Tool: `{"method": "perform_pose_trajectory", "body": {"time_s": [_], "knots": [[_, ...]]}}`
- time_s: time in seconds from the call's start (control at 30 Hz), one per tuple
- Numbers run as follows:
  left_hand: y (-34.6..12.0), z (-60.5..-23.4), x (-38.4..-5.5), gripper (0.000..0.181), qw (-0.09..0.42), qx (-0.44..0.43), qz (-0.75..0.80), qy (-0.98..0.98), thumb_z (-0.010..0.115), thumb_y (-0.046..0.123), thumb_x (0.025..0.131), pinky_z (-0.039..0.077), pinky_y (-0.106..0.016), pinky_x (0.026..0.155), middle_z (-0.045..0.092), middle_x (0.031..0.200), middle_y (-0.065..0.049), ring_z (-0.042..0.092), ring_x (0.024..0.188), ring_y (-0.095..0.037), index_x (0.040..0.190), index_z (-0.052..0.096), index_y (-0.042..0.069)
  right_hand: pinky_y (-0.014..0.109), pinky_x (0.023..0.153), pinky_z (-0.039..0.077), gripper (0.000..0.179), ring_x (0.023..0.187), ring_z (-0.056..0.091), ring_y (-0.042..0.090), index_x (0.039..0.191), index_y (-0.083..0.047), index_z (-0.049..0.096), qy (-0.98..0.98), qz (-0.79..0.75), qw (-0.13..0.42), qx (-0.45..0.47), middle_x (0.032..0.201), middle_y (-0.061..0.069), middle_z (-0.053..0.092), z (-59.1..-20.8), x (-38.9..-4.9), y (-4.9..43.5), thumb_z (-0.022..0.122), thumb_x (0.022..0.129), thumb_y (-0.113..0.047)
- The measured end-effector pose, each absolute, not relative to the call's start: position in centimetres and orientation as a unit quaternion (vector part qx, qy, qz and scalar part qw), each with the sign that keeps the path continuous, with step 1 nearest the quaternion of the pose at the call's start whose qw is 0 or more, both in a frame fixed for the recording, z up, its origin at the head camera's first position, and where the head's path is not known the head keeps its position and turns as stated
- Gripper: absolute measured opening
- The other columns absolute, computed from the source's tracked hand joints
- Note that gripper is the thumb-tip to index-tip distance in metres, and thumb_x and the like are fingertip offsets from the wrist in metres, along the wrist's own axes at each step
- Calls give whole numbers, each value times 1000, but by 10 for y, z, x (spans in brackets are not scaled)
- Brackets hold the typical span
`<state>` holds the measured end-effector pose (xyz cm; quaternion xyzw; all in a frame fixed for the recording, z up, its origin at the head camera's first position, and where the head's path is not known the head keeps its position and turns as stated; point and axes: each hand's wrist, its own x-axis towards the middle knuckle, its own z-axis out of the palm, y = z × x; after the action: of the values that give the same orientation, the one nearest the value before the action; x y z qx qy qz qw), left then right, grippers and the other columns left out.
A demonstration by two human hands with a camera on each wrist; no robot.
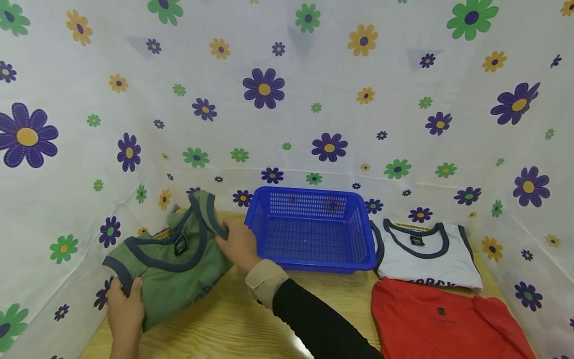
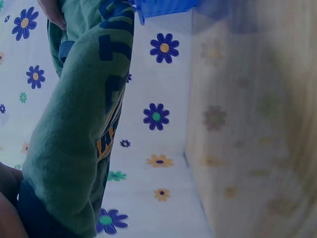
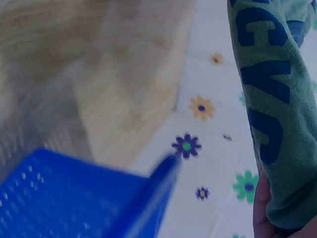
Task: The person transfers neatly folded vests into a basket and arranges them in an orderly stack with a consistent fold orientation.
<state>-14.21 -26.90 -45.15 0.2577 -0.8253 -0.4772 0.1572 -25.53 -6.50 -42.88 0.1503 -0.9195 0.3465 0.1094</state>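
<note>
A green tank top (image 1: 179, 279) with dark trim and dark lettering is held up off the table at the left, in front of the flowered curtain. My left hand (image 1: 124, 309) pinches its trimmed armhole edge, thumb on top. On the other side, my right hand (image 1: 239, 245) grips the opposite shoulder, close to the left rim of a blue basket (image 1: 309, 263). In the left wrist view the shirt (image 2: 69, 124) hangs folded over, its lettering facing the table. The right wrist view shows fingers (image 3: 261, 208) under the shirt's lower end.
The blue plastic basket stands mid-table with nothing in it. To its right lies a folded white shirt (image 1: 417, 267) with dark trim, and in front of that a folded red shirt (image 1: 444, 329). A flowered curtain (image 1: 287, 119) encloses the wooden table (image 1: 251, 319).
</note>
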Motion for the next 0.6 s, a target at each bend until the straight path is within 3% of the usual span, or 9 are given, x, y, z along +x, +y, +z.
{"method": "perform_pose_trajectory", "body": {"time_s": [0.3, 0.6], "knots": [[-239, -438, -195, 40, 175, 174, -523, -816, 41, 21, 100, 30, -55, 99, 42, 135, -31, 40, 121, -44, 129, 41, -7, 17, 47, 39, 11, 55, 55, 9, 85, -13, 58, -890, 415, 162, 94, 81, 6, 71, -414, -273, -13, 68, 84, -18], [-200, -431, -246, 47, 114, 126, -559, -812, 44, 25, 99, 29, -54, 108, 38, 145, -24, 33, 134, -41, 141, 38, 4, 27, 53, 46, 10, 65, 63, 22, 88, -10, 59, -878, 436, 192, 47, 94, 11, 71, -411, -287, 42, 65, 87, -16]]}}
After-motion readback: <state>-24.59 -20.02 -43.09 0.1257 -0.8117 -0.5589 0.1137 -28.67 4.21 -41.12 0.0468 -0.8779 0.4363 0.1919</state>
